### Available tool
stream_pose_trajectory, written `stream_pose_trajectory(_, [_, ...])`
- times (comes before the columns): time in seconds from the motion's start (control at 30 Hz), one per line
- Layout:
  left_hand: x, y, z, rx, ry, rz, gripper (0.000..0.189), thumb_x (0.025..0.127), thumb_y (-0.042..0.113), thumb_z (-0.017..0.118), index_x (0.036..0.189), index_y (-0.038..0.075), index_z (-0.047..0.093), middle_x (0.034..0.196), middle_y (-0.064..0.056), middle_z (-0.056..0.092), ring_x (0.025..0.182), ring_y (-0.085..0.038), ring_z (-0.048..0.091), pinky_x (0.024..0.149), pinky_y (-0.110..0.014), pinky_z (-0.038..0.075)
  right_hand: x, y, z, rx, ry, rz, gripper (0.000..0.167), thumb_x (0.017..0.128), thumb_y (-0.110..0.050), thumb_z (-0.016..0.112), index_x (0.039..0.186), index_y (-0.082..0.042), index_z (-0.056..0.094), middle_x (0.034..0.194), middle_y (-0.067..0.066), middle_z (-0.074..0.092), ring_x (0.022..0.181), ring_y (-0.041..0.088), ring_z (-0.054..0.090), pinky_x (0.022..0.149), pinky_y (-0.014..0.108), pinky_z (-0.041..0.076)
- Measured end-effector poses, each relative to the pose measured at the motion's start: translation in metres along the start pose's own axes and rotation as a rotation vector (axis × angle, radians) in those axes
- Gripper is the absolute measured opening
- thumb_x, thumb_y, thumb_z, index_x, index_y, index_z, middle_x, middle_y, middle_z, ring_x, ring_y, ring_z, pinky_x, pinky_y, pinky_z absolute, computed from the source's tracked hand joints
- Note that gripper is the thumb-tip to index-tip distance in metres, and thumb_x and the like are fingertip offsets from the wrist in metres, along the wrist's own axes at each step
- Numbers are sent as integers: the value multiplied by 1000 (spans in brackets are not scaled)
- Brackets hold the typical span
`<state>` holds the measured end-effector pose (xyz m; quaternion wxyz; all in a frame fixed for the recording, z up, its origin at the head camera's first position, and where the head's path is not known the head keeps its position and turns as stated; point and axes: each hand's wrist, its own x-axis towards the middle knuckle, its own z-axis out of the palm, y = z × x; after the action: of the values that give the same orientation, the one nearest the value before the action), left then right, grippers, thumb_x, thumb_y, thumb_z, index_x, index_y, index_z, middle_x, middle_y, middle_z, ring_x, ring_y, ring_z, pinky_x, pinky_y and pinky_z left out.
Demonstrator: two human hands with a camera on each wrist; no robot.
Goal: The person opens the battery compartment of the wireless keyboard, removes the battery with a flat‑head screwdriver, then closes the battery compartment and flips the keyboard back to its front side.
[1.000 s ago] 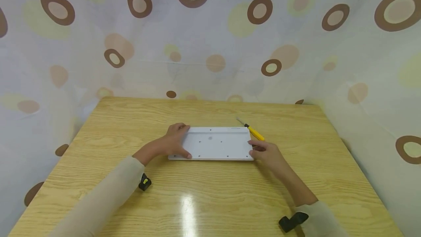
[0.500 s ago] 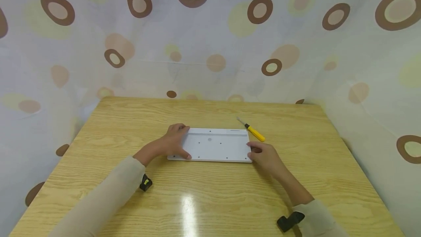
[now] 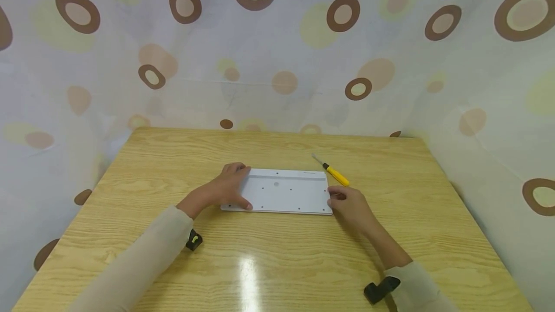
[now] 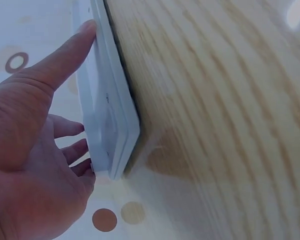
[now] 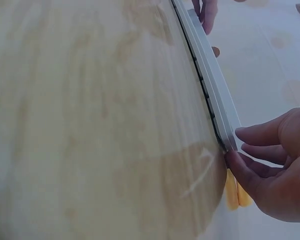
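Observation:
A white keyboard lies with its back up, small screw holes dotting the panel. Keys and dark gaps show along its underside in the right wrist view. My left hand grips the left end, thumb over the near edge and fingers at the far edge. At the right short end, my right hand pinches the edge near the corner between thumb and fingers. Behind that end lies a screwdriver with a yellow and black handle, apart from the keyboard in the head view.
The wooden table extends around the keyboard. A patterned curtain hangs behind it and along both sides. A black wrist mount is on the right sleeve, and another mount on the left.
The keyboard's right end has come down and slightly toward me, and more of the screwdriver handle shows. My right hand moved a little left with it; my left hand stays almost still.

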<state>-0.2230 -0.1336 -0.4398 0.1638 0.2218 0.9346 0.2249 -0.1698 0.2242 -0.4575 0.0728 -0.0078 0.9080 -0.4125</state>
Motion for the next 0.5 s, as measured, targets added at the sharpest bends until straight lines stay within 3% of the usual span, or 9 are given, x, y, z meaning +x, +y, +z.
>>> stream_pose_trajectory(0.3, [13,3,-1,178,62,15,86,87,49,76,154,8,41,155,-15,39,141,-38,33,118,-53,28,18,7,1,74,44,-5,38,98,-18,64,133,-3,64,123,15,68,116,29,61,96,42,51])
stream_pose_trajectory(0.5, [31,9,2,202,153,24,56,96,42,67,142,13,58,143,-10,56,130,-34,47,109,-54,37,30,5,2,133,86,-8,41,99,-18,64,136,-1,60,128,17,66,119,29,61,94,35,51])
